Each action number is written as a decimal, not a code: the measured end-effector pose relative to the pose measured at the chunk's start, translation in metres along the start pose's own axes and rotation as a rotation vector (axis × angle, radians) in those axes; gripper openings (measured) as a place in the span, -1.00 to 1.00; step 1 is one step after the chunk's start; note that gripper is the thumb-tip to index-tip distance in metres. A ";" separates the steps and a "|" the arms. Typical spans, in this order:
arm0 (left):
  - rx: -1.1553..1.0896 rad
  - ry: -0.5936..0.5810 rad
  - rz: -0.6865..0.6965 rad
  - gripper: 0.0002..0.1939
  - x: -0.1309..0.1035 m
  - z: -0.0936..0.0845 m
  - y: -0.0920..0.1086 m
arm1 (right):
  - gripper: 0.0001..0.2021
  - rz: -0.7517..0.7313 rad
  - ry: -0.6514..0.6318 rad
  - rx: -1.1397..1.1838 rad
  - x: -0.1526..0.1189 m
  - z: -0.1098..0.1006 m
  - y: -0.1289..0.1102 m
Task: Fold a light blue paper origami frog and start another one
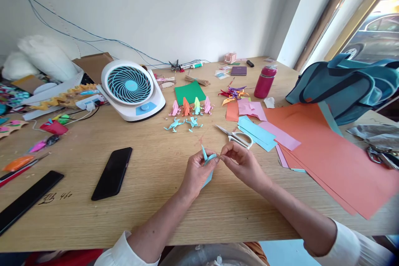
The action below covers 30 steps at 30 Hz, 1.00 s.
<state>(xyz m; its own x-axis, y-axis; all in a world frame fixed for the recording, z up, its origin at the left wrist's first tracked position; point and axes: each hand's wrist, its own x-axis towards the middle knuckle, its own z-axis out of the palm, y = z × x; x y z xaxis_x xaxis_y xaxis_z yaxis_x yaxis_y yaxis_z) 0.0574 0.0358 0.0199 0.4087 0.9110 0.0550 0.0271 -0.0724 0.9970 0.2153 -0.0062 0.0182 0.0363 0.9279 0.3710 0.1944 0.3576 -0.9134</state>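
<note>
My left hand [197, 170] is closed around a light blue folded paper piece [208, 178], with narrow points standing up between thumb and fingers. At one of those points, the thumb and fingertips of my right hand [241, 162] are pinched together; the fingers hide the very tip. Just beyond my right hand lie white-handled scissors [240, 138], blades toward the left. Two light blue paper frogs [183, 124] rest on the table ahead of my hands. Behind them stand several folded paper figures [186, 107] in pink, orange and green.
Light blue paper strips [257, 133] and large orange sheets [324, 149] lie to the right, near a pink bottle [265, 81] and a blue bag [339, 83]. A white fan [132, 91], a black phone [112, 173] and a green sheet [190, 92] are also on the wooden table [149, 216].
</note>
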 end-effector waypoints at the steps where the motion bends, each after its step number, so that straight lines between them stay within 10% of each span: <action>1: 0.023 0.008 0.013 -0.78 0.000 0.000 0.000 | -0.86 0.055 0.003 0.095 0.001 0.002 0.003; 30: 0.125 0.013 0.056 -0.72 -0.003 -0.005 0.002 | -0.61 0.119 0.043 0.477 0.001 0.017 -0.002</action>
<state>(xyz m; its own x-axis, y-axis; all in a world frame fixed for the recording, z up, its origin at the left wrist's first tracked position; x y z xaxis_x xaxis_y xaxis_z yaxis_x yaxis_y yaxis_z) 0.0520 0.0354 0.0218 0.4008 0.9093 0.1116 0.1184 -0.1722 0.9779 0.1980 -0.0037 0.0173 0.0737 0.9636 0.2570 -0.2839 0.2673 -0.9208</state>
